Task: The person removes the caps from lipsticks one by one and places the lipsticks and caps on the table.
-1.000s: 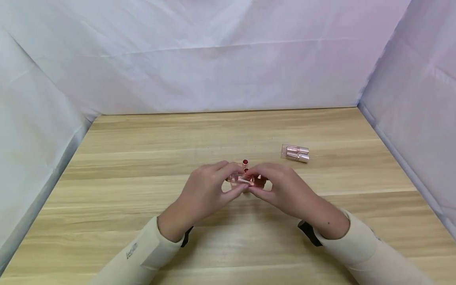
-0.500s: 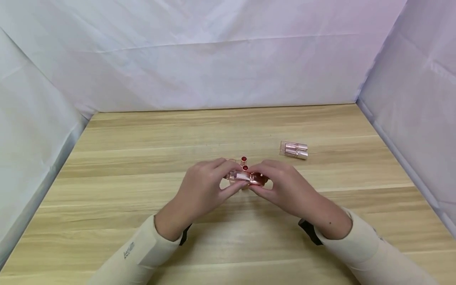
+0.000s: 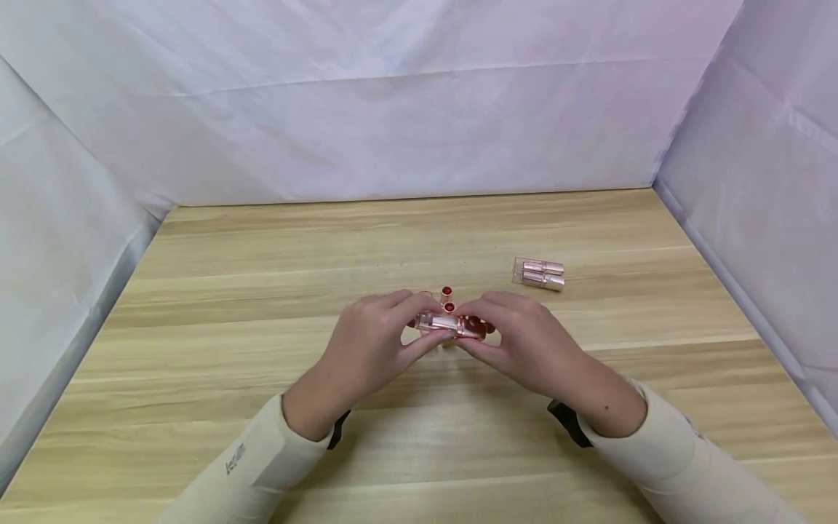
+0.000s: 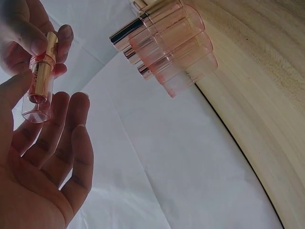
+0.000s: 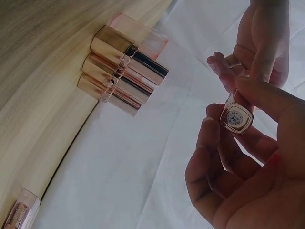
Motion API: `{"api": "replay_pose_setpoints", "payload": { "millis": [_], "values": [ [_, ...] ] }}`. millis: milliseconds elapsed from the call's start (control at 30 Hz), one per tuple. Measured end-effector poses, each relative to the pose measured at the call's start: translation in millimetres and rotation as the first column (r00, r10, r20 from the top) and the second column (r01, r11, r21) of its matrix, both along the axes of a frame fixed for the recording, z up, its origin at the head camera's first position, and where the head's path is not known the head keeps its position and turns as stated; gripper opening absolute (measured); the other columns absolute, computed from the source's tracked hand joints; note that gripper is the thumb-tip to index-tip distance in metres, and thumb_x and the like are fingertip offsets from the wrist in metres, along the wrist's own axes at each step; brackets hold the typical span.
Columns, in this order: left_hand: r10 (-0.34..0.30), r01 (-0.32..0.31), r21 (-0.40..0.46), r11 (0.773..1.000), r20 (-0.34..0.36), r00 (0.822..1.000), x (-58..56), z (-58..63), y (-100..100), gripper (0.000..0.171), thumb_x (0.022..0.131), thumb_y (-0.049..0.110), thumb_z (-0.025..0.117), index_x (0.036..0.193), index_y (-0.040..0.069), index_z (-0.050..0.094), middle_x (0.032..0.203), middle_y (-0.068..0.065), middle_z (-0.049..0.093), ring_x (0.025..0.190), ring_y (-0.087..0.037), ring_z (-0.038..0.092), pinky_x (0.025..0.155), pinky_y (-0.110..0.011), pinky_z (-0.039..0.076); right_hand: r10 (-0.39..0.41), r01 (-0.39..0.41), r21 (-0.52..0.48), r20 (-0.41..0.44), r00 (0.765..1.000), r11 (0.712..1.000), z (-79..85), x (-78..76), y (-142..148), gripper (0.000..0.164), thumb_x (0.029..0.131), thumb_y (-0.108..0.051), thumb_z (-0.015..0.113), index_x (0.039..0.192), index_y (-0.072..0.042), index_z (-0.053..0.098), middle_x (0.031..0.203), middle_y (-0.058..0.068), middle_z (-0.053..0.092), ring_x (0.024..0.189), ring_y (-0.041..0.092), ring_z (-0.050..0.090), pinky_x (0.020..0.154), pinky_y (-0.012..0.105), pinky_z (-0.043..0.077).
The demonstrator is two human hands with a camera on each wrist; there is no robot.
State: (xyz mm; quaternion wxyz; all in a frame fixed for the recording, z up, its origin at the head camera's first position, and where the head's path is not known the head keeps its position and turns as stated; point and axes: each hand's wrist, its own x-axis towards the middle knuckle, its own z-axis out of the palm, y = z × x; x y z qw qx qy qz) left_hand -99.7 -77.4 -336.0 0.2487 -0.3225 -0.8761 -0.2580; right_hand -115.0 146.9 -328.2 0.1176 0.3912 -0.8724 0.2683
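In the head view, my left hand [image 3: 374, 336] and right hand [image 3: 532, 336] meet over the table around one lipstick [image 3: 437, 324], held sideways. My left thumb and fingers pinch its clear cap [image 4: 36, 113]. My right fingers pinch the gold base; its square bottom [image 5: 237, 118], with a round label, faces the right wrist camera. The gold inner tube shows inside the cap in the left wrist view. Just beyond my hands stand uncapped lipsticks [image 3: 447, 292] with red tips, gold-based [image 5: 112, 59] in the right wrist view. Clear pink caps [image 4: 190, 71] stand beside them, partly hidden by my hands.
Two capped lipsticks [image 3: 543, 274] lie side by side on the wooden table [image 3: 262, 269], back right of my hands. White cloth [image 3: 406, 138] hangs behind the table and along both sides.
Both hands keep their pinch on the lipstick. Its cap and base have turned slightly and show more plainly in one line. The head view has shifted a little; the other lipsticks stay put.
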Motion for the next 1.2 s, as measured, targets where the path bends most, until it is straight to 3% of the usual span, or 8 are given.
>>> {"api": "replay_pose_setpoints", "payload": {
  "millis": [633, 1000, 1200],
  "values": [
    [0.001, -0.001, -0.001, 1.0, 0.022, 1.0, -1.1, -4.4, 1.6, 0.03, 0.081, 0.037, 0.083, 0.102, 0.018, 0.072, 0.09, 0.009, 0.075, 0.06, -0.004, 0.057, 0.055, -0.019, 0.044, -0.033, 0.033, 0.058, -0.007, 0.999, 0.998, -0.8, 0.4, 1.5, 0.025, 0.081, -0.023, 0.084, 0.103, -0.015, 0.074, 0.08, -0.009, 0.064, 0.072, 0.004, 0.057, 0.063, 0.02, 0.049],
    [0.002, -0.002, -0.008, 1.0, 0.033, 0.999, -0.9, -5.5, 1.4, 0.028, 0.081, 0.038, 0.083, 0.099, 0.02, 0.072, 0.074, 0.013, 0.066, 0.055, -0.001, 0.046, 0.05, -0.017, 0.036, -0.053, 0.051, 0.086, 0.023, 0.998, 0.995, -0.1, 1.1, 0.4, 0.023, 0.083, -0.026, 0.083, 0.102, -0.017, 0.075, 0.079, -0.011, 0.064, 0.071, 0.001, 0.055, 0.063, 0.021, 0.048],
    [-0.008, 0.009, -0.007, 1.0, 0.045, 0.999, -1.6, -5.1, 1.1, 0.03, 0.08, 0.037, 0.084, 0.1, 0.019, 0.072, 0.079, 0.012, 0.07, 0.058, -0.004, 0.056, 0.053, -0.017, 0.042, -0.051, 0.047, 0.09, 0.04, 0.998, 0.995, 0.2, 0.7, 0.8, 0.024, 0.082, -0.026, 0.083, 0.103, -0.016, 0.075, 0.08, -0.01, 0.065, 0.071, 0.003, 0.055, 0.063, 0.021, 0.048]
  ]
}}
